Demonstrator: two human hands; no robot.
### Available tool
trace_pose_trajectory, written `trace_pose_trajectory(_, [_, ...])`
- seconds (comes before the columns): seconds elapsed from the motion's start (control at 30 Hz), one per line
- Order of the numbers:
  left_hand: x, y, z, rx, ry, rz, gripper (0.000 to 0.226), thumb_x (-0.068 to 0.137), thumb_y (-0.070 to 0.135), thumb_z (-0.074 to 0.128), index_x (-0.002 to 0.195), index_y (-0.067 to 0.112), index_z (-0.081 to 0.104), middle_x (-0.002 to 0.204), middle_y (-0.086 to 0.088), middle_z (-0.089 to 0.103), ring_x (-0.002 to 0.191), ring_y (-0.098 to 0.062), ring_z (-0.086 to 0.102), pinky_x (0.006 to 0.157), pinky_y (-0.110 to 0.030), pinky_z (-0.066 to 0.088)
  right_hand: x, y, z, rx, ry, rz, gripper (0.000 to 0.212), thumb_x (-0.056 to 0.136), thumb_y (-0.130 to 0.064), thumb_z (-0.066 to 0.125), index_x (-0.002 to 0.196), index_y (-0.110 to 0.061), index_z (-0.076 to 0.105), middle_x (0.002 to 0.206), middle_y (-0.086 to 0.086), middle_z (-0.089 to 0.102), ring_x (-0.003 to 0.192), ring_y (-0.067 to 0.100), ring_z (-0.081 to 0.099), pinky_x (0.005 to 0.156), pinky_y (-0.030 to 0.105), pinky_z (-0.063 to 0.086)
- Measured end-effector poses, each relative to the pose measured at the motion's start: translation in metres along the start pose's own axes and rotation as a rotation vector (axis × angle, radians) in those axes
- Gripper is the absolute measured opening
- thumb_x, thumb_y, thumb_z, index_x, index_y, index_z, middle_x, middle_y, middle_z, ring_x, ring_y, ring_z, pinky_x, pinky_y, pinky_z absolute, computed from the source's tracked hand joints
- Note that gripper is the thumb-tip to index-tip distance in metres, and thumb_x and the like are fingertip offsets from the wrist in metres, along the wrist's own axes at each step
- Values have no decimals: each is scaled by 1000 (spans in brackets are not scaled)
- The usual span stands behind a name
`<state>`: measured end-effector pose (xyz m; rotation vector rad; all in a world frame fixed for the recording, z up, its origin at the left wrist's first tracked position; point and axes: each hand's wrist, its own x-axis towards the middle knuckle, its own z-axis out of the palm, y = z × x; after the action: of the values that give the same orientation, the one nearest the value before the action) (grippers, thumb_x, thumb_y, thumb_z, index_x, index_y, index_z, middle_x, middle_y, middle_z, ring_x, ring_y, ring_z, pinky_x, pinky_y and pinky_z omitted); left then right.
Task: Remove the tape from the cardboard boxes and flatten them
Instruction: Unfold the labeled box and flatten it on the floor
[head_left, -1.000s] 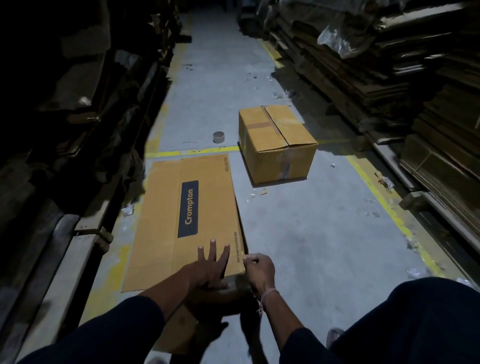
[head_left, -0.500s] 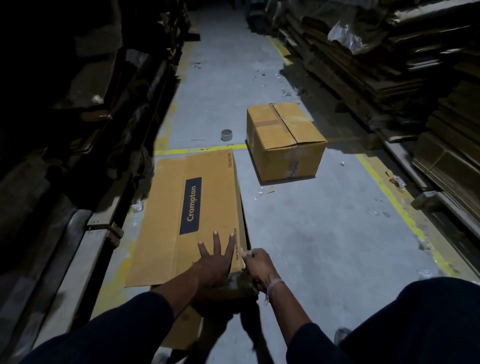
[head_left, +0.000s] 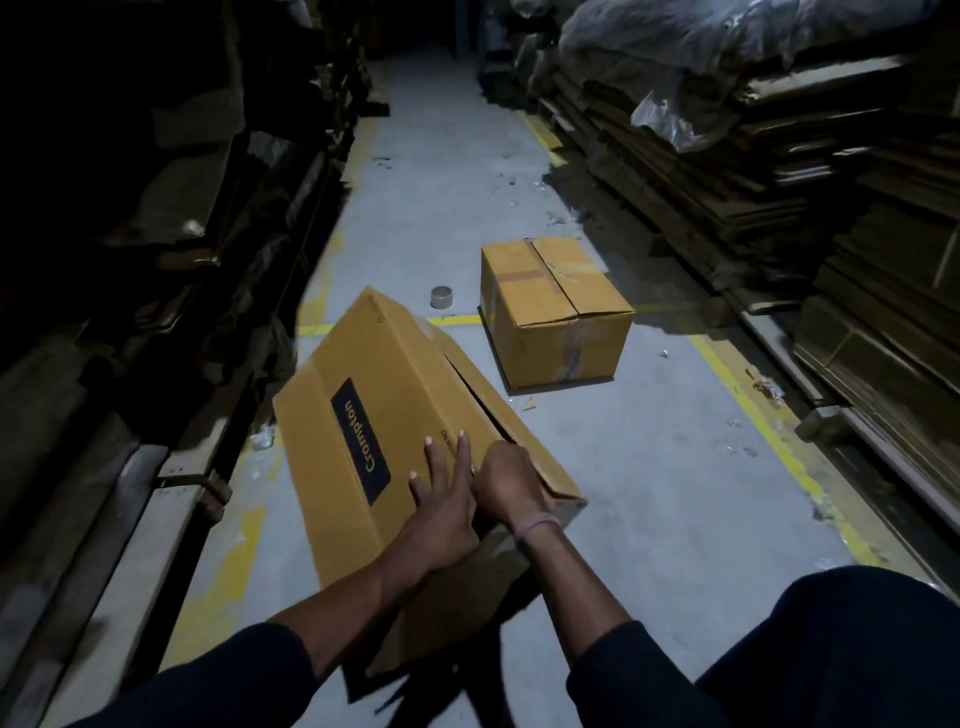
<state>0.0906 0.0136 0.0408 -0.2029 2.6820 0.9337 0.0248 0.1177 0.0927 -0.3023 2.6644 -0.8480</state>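
A long flattened brown box (head_left: 363, 415) with a dark "Crompton" label lies skewed on the grey floor in front of me. My left hand (head_left: 441, 488) presses flat on its near panel with fingers spread. My right hand (head_left: 506, 480) sits beside it at the box's right edge, its fingers curled down over that edge; what they hold is hidden. A second, closed box (head_left: 556, 312) with tape along its top seam and side stands upright farther off to the right.
A tape roll (head_left: 441, 297) stands on the floor behind the flat box. Stacks of flattened cardboard (head_left: 779, 182) line the right side and dark racks (head_left: 156, 208) the left. Yellow lines mark the aisle. My knee (head_left: 841, 649) is at lower right.
The flat box has swung round, its far end moving right and lifting, and its right side has opened up. Both hands stayed at its near end.
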Motion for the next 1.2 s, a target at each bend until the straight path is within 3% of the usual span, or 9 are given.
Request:
trace_pose_trajectory(0.13, [-18, -26, -5, -389, 9, -71, 112, 102, 30, 65, 149, 50, -35, 155, -8, -49, 152, -33, -23, 121, -57, 25, -14, -10, 28, -86, 16, -88, 26, 105, -4, 43, 121, 2, 61, 127, 21, 61, 121, 38, 57, 96, 40, 46])
trace_pose_trajectory(0.2, [-26, -43, -5, -578, -18, -158, 100, 106, 23, 55, 154, 50, -28, 167, -21, 23, 143, -34, 44, 94, -45, 51, -29, -4, 53, -137, -10, -117, 30, 102, 3, 39, 124, 3, 59, 129, 22, 57, 122, 38, 53, 97, 39, 45])
trace_pose_trajectory(0.23, [-31, -50, -5, -613, -11, -214, 94, 107, 17, 50, 157, 48, -24, 127, -18, 62, 104, -28, 62, 79, -39, 48, -38, 0, 68, -174, -21, -146, 31, 102, 3, 38, 124, 2, 59, 128, 22, 56, 120, 38, 53, 93, 35, 45])
trace_pose_trajectory(0.3, [-34, -62, -1, -573, 2, -284, 86, 109, 15, 42, 159, 43, -22, 81, 6, 52, 72, -16, 51, 72, -32, 43, -56, 11, 98, -219, -37, -196, 30, 101, -2, 38, 122, 2, 59, 122, 22, 57, 112, 36, 53, 83, 29, 41])
trace_pose_trajectory(0.4, [-40, -62, 2, -512, -11, -365, 93, 109, 40, 46, 150, 43, -38, 118, -12, 70, 84, -18, 67, 75, -29, 52, -76, 12, 119, -240, -23, -272, 27, 103, -2, 36, 115, -2, 61, 113, 22, 58, 103, 35, 51, 88, 42, 44])
trace_pose_trajectory(0.63, [-44, -53, -12, 398, -9, -315, 91, 109, 50, 38, 158, 15, -31, 77, -6, 59, 58, -17, 50, 50, -29, 35, -78, 14, 118, -194, -9, -285, 22, 97, -11, 51, 117, -13, 61, 115, 11, 56, 111, 29, 50, 95, 39, 44])
trace_pose_trajectory(0.8, [-38, -58, -7, 947, 146, -325, 89, 99, 76, 19, 166, 22, -2, 151, -27, 31, 137, -45, 32, 102, -52, 38, -67, 38, 118, -210, 199, -377, 10, 84, -26, 65, 94, -26, 62, 98, 1, 55, 94, 27, 54, 76, 41, 40])
trace_pose_trajectory(1.0, [-29, -72, -3, 800, 24, -307, 95, 97, 77, 14, 164, 17, -17, 169, -27, -9, 157, -47, -9, 124, -63, 11, -44, 75, 97, -224, 294, -346, 39, 92, -56, 56, 110, -22, 59, 122, 0, 48, 120, 26, 45, 109, 52, 35])
trace_pose_trajectory(1.2, [-24, -78, -2, 667, -30, -316, 94, 98, 77, 18, 162, 21, -23, 167, -25, -26, 155, -45, -20, 126, -59, 1, -5, 67, 81, -346, 402, -220, 53, 86, -50, 72, 123, -19, 53, 135, 10, 42, 123, 32, 44, 104, 45, 38])
